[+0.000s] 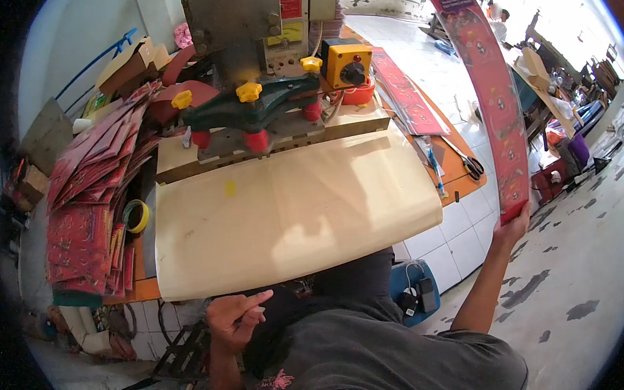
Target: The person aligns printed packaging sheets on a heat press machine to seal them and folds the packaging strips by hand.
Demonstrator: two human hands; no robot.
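On the right, my right hand (513, 225) grips the lower end of a long red printed strip (488, 84), which rises upward past the top edge of the view. My left hand (235, 319) is in front of the near edge of a cream sheet (290, 215), index finger stretched out and the other fingers curled, with nothing visible in it. The sheet lies before a machine with a dark green clamp (260, 111) that has yellow knobs and red feet.
Red printed pieces (85, 211) are piled at the left beside a yellow tape roll (136, 216). Scissors (473, 167) and more red strips (409, 94) lie on the orange table (461, 181). A blue bin (432, 265) stands below. A yellow control box (348, 64) sits by the machine.
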